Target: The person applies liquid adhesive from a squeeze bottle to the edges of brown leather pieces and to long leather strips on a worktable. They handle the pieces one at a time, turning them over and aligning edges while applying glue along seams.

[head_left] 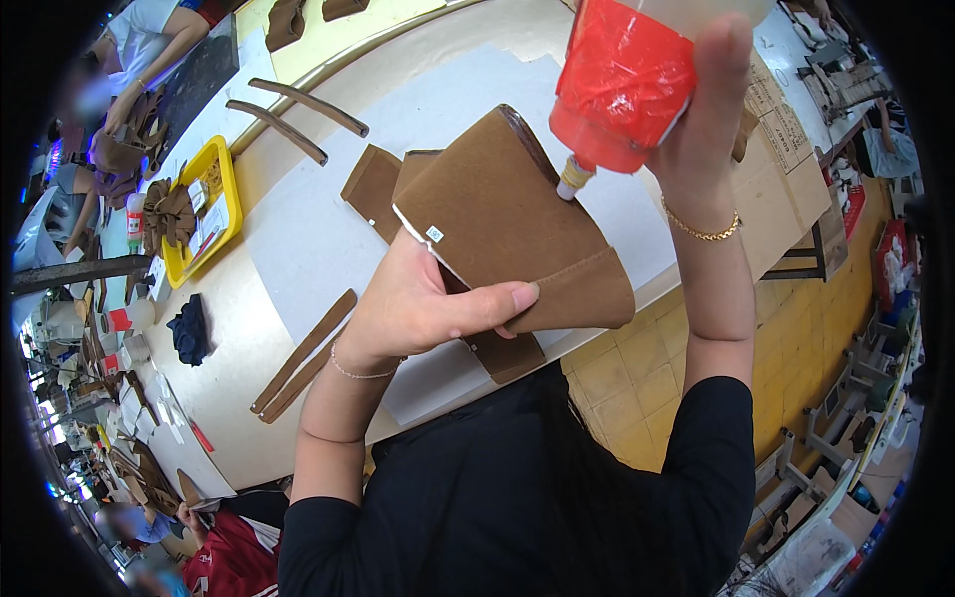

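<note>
My left hand (438, 303) grips a brown leather panel (497, 204) by its near side, the thumb pressed on top and the other fingers mostly hidden beneath. The panel has a stitched line, a folded flap at the near right and a small white sticker. In my right hand (706, 129) is a glue bottle (622, 85) with a red wrap, tipped upside down. Its nozzle touches or nearly touches the panel's right edge. Other brown leather pieces (370, 189) lie partly under the panel on white paper (298, 274).
Brown strips (308, 107) lie at the far left, and two more strips (303, 358) nearer me. Left of them are a yellow tray (224, 234) and a dark crumpled cloth (188, 328). Cardboard (786, 199) stands at the right. Other people work along the left.
</note>
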Tool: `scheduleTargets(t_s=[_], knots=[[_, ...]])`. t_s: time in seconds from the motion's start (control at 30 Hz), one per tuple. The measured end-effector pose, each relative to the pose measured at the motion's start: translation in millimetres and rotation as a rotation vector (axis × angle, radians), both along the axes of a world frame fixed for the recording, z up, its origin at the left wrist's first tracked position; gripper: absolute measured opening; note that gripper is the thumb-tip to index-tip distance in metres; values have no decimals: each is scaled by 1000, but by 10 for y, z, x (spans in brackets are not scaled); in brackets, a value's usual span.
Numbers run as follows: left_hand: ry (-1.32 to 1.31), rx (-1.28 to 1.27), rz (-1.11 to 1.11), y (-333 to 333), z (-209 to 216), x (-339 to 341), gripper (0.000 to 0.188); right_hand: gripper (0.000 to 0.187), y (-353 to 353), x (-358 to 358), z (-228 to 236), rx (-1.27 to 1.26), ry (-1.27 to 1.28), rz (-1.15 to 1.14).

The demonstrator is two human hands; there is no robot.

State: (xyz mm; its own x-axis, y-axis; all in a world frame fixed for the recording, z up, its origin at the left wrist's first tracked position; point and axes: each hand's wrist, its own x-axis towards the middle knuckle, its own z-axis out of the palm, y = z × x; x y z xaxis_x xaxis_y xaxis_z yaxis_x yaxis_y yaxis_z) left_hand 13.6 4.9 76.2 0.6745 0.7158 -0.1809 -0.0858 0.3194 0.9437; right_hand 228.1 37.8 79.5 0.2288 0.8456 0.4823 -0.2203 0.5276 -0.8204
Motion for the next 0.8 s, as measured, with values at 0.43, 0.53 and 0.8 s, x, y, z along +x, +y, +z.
scheduleTargets(t_s=[0.43,0.53,0.8], knots=[[-34,-30,33,-9,2,13,52,90,-220,100,-58,21,-111,-38],[-46,-24,58,-23,5,34,53,95,-269,140,-102,25,-131,-53],[-79,-35,75,-18,51,-29,49,93,-386,702,-484,-246,295,54]])
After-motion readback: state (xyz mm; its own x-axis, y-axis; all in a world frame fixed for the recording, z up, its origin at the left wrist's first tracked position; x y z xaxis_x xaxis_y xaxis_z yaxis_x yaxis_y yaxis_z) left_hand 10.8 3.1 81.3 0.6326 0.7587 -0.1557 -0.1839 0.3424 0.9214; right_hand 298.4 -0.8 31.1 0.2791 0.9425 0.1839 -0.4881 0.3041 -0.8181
